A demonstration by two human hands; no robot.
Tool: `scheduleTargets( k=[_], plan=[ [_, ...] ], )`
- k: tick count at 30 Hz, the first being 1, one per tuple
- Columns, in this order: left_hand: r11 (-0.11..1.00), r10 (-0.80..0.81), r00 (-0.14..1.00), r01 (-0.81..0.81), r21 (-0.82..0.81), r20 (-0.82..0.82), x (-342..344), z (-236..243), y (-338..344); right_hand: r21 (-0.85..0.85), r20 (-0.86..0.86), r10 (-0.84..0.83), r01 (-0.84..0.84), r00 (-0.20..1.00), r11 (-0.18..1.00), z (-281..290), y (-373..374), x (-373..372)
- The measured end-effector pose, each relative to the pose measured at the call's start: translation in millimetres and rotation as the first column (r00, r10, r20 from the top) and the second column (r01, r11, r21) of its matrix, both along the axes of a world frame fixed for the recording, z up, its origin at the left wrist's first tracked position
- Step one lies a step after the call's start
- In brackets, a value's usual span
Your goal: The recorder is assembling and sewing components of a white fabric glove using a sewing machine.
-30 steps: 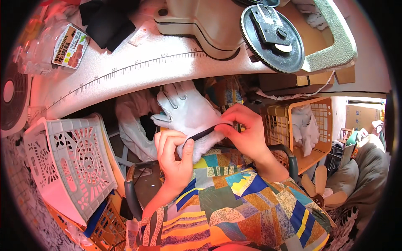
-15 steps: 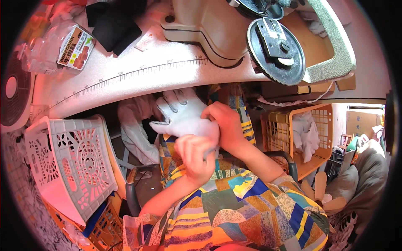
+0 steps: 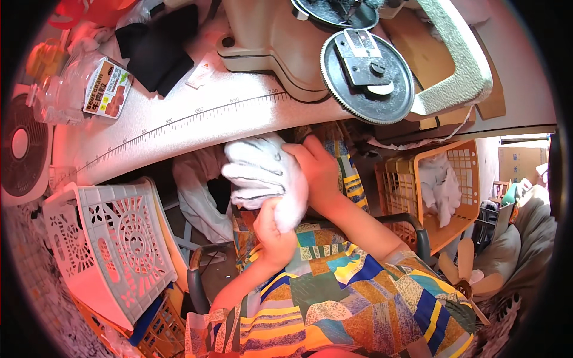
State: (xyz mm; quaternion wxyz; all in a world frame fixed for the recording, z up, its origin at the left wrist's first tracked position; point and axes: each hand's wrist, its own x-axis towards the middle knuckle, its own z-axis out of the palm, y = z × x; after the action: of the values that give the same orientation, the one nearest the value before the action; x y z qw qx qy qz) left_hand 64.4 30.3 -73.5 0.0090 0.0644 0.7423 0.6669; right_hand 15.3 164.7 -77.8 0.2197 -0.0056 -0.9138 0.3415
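A white fabric glove (image 3: pixel 256 173) with dark seams along its fingers hangs between my hands, just under the table's front edge. Its fingers point left. My left hand (image 3: pixel 276 238) is closed on the lower side of the glove near the cuff, thumb uppermost. On the other side, my right hand (image 3: pixel 315 170) grips the glove's upper right edge, and some of its fingertips are hidden behind the fabric. Both forearms come up over a patterned apron or garment (image 3: pixel 334 292) on my lap.
A machine with a black toothed disc (image 3: pixel 369 76) stands on the white table (image 3: pixel 179 128), which has a printed scale. A clear plastic jar (image 3: pixel 71 89) and black cloth (image 3: pixel 158 51) lie left. A white basket (image 3: pixel 119 238) stands left, an orange crate (image 3: pixel 471 179) with white cloth right.
The glove has turned over and its fingers have swung from up-left to left. My left hand has shifted down and now grips the glove's lower side. The view has moved slightly.
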Motion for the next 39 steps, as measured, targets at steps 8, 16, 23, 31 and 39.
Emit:
scheduleTargets(
  k=[8, 16, 23, 31, 39],
  plan=[
    [0.887, -0.012, 0.738, -0.304, -0.349, -0.675, -26.6, 5.7, -24.2, -0.151, -0.45, 0.032, -0.111, 0.893, 0.982, 23.6, 13.9, 6.4],
    [0.864, 0.076, 0.705, -0.4, -0.307, -0.705, -31.5, 37.6, -11.7, -0.094, -0.376, -0.1, 0.07, 0.921, 0.993, 52.2, 13.6, 9.5],
    [0.848, -0.474, 0.867, 0.402, -0.346, -0.156, -31.1, 62.2, -16.3, -0.424, -0.005, 0.085, -0.079, 0.996, 0.902, 25.8, 27.0, 3.2],
    [0.622, -0.532, 0.55, -0.262, 0.738, 0.644, -52.3, 72.0, -20.3, -0.963, -0.216, 0.675, -0.037, 0.705, -0.269, 18.3, 46.3, 17.3],
    [0.497, -0.622, 0.501, -0.342, 0.798, 0.602, -60.9, 49.6, -30.3, -0.729, -0.337, 0.539, 0.148, 0.772, -0.668, 18.2, 28.9, 36.5]
  ],
)
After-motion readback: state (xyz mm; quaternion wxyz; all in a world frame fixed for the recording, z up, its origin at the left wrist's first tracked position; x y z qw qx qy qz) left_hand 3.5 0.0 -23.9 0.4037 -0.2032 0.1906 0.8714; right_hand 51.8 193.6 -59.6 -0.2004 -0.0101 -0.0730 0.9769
